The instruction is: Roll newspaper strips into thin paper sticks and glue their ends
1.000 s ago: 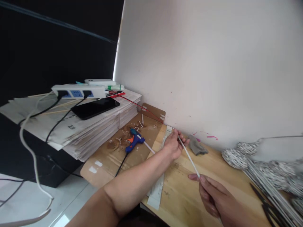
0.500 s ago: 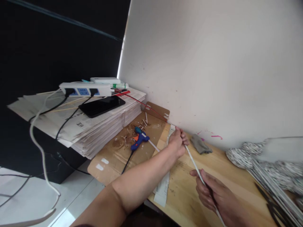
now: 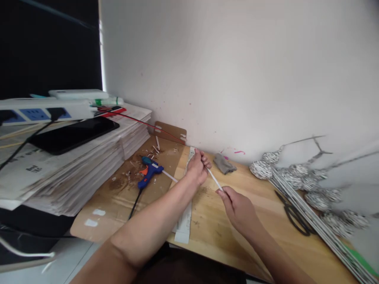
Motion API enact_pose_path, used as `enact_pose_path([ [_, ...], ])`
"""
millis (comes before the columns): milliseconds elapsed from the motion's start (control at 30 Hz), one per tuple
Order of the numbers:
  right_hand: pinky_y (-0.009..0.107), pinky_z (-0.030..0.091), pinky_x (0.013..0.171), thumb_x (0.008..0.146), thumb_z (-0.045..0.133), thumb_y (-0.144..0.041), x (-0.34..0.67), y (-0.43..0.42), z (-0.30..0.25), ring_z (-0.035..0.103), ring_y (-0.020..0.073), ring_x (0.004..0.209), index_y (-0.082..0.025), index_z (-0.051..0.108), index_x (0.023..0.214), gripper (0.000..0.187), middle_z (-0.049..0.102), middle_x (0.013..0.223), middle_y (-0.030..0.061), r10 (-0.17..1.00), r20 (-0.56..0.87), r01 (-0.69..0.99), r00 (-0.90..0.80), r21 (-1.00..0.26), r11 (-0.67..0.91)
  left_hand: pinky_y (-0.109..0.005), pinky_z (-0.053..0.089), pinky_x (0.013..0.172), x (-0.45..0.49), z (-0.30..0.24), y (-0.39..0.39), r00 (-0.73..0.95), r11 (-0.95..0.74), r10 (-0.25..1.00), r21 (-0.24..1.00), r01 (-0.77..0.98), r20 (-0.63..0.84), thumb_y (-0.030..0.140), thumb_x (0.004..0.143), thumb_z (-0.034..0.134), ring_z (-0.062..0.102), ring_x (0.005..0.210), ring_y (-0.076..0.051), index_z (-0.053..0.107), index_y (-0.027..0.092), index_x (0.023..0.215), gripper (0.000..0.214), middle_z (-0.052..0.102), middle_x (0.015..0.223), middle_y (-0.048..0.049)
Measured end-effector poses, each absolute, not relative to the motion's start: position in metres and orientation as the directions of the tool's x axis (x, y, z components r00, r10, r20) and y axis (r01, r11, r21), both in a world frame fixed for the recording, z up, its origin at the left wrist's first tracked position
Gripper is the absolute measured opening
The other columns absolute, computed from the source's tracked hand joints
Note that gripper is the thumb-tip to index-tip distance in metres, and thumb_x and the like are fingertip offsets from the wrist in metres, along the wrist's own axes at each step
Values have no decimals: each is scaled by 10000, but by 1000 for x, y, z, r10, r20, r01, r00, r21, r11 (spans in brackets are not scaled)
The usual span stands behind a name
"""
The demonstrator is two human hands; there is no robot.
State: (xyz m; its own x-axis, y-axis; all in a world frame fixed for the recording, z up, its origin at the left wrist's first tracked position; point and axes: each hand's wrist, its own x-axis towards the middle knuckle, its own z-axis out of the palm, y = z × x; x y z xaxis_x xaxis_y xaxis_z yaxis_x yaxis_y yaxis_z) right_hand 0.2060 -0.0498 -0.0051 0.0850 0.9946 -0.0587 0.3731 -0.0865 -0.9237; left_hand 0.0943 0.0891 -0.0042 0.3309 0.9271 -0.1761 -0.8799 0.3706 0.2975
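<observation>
My left hand (image 3: 197, 168) is closed around the far end of a thin white paper stick (image 3: 214, 180) near the wall. My right hand (image 3: 238, 208) pinches the same stick at its near end, and only a short length shows between the two hands. Both hands hover just above the wooden tabletop (image 3: 260, 221). A long white paper strip (image 3: 185, 215) lies flat under my left forearm.
A blue glue gun (image 3: 149, 173) lies on brown cardboard (image 3: 118, 197) among scraps. A tall newspaper stack (image 3: 74, 161) carries a black phone (image 3: 74, 134) and a power strip (image 3: 41, 112). A grey cloth (image 3: 224, 163) sits by the wall. Black scissors (image 3: 294, 215) and rolled paper stems (image 3: 310, 197) lie at the right.
My right hand has slid up the stick toward my left hand, so less stick shows between them. The camera has swung right, showing scissors and more paper stems.
</observation>
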Motion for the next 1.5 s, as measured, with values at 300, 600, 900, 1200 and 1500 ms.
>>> enact_pose_path([
  [300, 214, 286, 470, 839, 550, -539, 210, -49, -9, 383, 106, 524, -197, 600, 848, 345, 442, 618, -27, 995, -47, 384, 86, -920, -77, -152, 268, 408, 95, -5, 85, 352, 388, 921, 331, -860, -164, 425, 954, 386, 297, 393, -52, 446, 177, 716, 349, 320, 508, 71],
  [600, 226, 309, 477, 854, 513, -552, 202, -45, -8, 384, 98, 485, -186, 622, 880, 383, 458, 589, -41, 996, -87, 358, 31, -929, -93, -150, 168, 357, 94, -4, 83, 345, 386, 922, 370, -845, -174, 439, 956, 374, 251, 364, -50, 443, 186, 718, 354, 278, 495, 79],
  [900, 208, 243, 414, 873, 436, -595, 200, -35, -17, 270, 82, 413, -202, 564, 916, 416, 348, 531, -81, 945, -298, 6, -137, -954, -300, -149, 159, 349, 94, 0, 81, 345, 395, 918, 367, -842, -198, 437, 959, 364, 251, 360, -48, 435, 182, 714, 360, 282, 489, 79],
  [1200, 221, 250, 408, 906, 349, -583, 196, -26, -16, 242, 91, 409, -201, 560, 926, 437, 287, 520, -83, 937, -284, 14, -202, -958, -288, -149, 145, 349, 93, 0, 81, 326, 375, 926, 374, -848, -189, 423, 965, 365, 262, 357, -41, 436, 176, 714, 359, 291, 488, 78],
  [1500, 224, 254, 425, 882, 418, -572, 195, -16, -18, 299, 94, 429, -196, 574, 895, 407, 337, 531, -67, 970, -214, 76, -113, -976, -207, -154, 178, 348, 95, -1, 80, 330, 376, 926, 376, -847, -182, 429, 952, 394, 266, 359, -46, 437, 174, 697, 363, 299, 492, 76],
])
